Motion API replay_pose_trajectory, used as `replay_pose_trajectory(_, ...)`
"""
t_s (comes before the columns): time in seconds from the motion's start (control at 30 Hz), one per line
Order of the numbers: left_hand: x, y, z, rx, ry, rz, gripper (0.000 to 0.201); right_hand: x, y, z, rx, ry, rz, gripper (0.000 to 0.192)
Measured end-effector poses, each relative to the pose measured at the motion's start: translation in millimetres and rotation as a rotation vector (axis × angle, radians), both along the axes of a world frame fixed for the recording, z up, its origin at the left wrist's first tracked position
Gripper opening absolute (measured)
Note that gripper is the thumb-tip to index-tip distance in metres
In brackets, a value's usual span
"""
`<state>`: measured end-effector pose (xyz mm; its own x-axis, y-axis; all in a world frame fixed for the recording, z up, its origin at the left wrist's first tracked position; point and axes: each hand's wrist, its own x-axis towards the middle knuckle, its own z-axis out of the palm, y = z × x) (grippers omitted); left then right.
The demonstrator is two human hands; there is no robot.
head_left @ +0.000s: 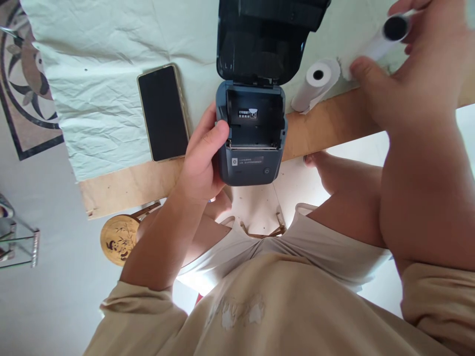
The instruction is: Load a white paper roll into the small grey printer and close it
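A dark blue portable label printer (252,165) is in my left hand (204,158), thumb on its left edge and fingers behind. Its black lid (260,39) is swung up, and the paper bay (256,126) shows no roll inside, only a small printed sticker on the wall. At the upper right, my right hand (419,74) is closed around a white paper roll (373,47) with a dark core end, thumb at one side and fingers at the other. Another white paper roll (315,86) with a hollow core lies between that hand and the printer.
A phone (163,113) with a dark screen lies left of the printer on a pale green cloth (100,79). The table's bare wooden edge (126,190) runs along the front. Below stands a round wooden stool (118,240); a metal rack (22,242) is at the far left.
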<state>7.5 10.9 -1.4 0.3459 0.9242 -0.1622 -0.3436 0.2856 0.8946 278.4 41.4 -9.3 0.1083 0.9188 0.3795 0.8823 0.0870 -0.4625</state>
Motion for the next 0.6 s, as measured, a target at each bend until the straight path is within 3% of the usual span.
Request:
replay_pose_trajectory(0.07,0,0,-1.4,0.001,-0.027,0.011,0.028,-3,-1,0.4,0.046,-0.013,0.069,0.05)
replay_pose_trajectory(0.2,1,1,-4.1,0.008,-0.09,0.044,0.024,-26,-11,5.6,0.386,0.035,0.23,0.041)
replay_pose_trajectory(0.3,1,1,-3.0,0.007,-0.074,0.027,0.024,-51,-14,8.2,0.136,-0.026,0.294,0.052)
replay_pose_trajectory(0.4,0,1,-0.9,-0.001,-0.057,0.004,0.027,-63,-8,5.0,-0.055,-0.102,0.249,0.048)
replay_pose_trajectory(0.53,-1,1,-1.7,-0.009,-0.088,0.024,0.024,-61,-4,0.5,-0.097,-0.1,0.175,0.041)
replay_pose_trajectory(0.6,-1,0,-3.0,-0.003,-0.108,0.038,0.021,-60,-7,0.5,-0.069,-0.046,0.176,0.057)
